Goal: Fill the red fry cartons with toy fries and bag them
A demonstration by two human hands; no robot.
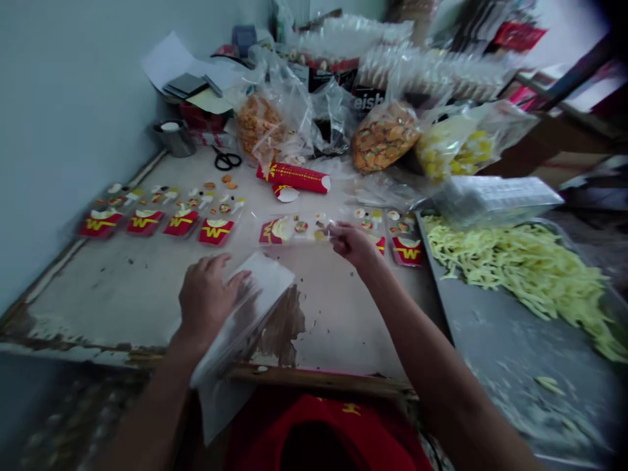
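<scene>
My right hand (350, 243) is closed in a pinch at the right end of a clear plastic packet (299, 230). The packet holds a red box with a yellow mark, pale fries and small toy-like food pieces. My left hand (209, 291) is open, thumb and fingers apart, over a loose clear plastic bag (265, 278) that hangs past the table's front edge; some fingers are hidden. Several similar packets (181, 219) lie in a row at left. More packets (406, 242) lie beyond my right hand, partly covered by it.
At right, a metal tray (495, 340) holds a heap of pale yellow fry-like strips (515, 271), with a clear plastic stack (495, 199) over its back edge. Behind stand bags of small pieces (385, 134), red boxes (294, 178), black scissors (226, 159) and a metal cup (175, 139).
</scene>
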